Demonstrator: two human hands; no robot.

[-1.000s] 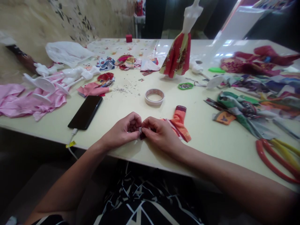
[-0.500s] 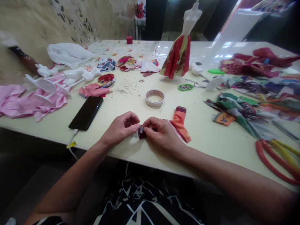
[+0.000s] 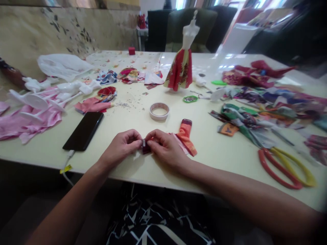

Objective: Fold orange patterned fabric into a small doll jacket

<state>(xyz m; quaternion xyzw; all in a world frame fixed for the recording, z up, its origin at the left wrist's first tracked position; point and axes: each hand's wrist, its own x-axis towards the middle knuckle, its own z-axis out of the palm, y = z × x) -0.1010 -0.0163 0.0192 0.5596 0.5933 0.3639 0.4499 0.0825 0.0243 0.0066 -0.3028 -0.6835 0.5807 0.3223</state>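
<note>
Near the table's front edge, my right hand pinches a small orange garment by its dark maroon end; its orange sleeve lies spread to the right of the hand. My left hand is closed, thumb and forefinger pressed together at the left edge of the maroon cloth. A small whitish strip shows on the maroon part between the two hands. Beyond them lies a roll of white tape. The fingertips hide part of the cloth.
A phone with a cable lies left. Pink cloth and white stands lie farther left. A dress form stands behind the tape, near a green pin dish. Scissors and fabric scraps are right.
The view has tilted up and shifted right, so the table's objects appear farther left. My left hand's fingertips now meet the maroon cloth, where a small gap showed before.
</note>
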